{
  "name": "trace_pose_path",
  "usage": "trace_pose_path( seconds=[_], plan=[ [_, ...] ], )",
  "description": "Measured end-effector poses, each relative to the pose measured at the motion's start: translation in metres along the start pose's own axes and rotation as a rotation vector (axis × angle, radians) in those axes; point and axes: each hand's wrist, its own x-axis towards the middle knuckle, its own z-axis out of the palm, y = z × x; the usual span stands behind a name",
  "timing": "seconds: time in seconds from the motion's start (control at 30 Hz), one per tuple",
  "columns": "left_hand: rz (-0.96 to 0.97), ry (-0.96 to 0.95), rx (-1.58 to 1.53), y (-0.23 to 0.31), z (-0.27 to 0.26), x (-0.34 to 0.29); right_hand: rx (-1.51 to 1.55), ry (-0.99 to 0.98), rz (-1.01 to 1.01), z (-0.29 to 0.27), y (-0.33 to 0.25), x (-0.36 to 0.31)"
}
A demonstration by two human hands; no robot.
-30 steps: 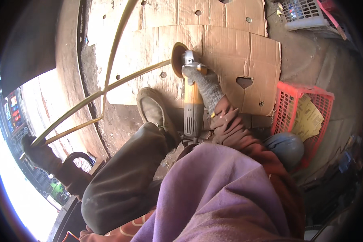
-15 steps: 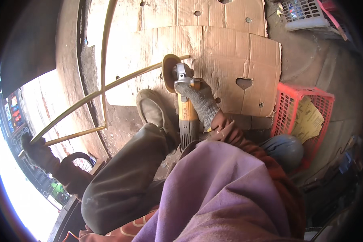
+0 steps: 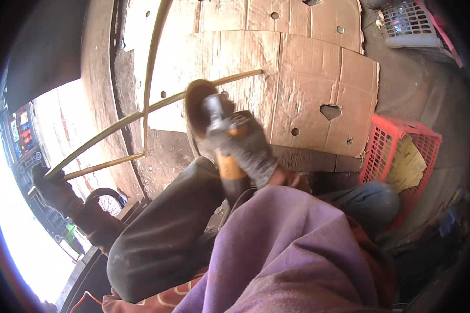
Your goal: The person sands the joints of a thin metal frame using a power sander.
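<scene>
My left hand (image 3: pixel 55 193), in a dark glove, is closed round the near-left end of a thin, yellowish metal frame (image 3: pixel 117 125) made of joined rods. One long rod slants up to the right over the cardboard. My right hand (image 3: pixel 250 148), in a grey knit glove, grips a yellow-and-grey angle grinder (image 3: pixel 228 167) near its head. The grinder's round brownish disc (image 3: pixel 196 107) is at the long rod and covers part of it. Grinder and right hand are smeared by motion. Whether the disc touches the rod I cannot tell.
Flattened cardboard (image 3: pixel 308 78) covers the ground ahead. A red plastic crate (image 3: pixel 384 125) with yellowish paper (image 3: pixel 404 164) stands on the right, and a grey crate (image 3: pixel 410 26) lies far right. A wooden plank (image 3: pixel 99 68) and a bicycle wheel (image 3: pixel 108 203) are at left.
The grinder and my right hand have swung left along the rod, and the grinder's head now tilts leftward. My left hand keeps its hold on the frame. The whole view has shifted slightly.
</scene>
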Motion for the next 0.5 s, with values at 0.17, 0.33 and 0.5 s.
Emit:
trace_pose_path(
  seconds=[0.17,0.33,0.5],
  plan=[
    [0.055,-0.151,-0.123,-0.016,-0.012,0.013,-0.111,0.258,-0.059,-0.069,-0.005,0.039],
    [0.814,-0.179,0.451,-0.03,-0.02,0.025,-0.035,0.136,-0.039,-0.027,-0.009,0.016],
    [0.775,-0.353,0.24,-0.046,-0.036,0.062,-0.07,0.101,-0.018,-0.038,0.002,0.014]
  ],
)
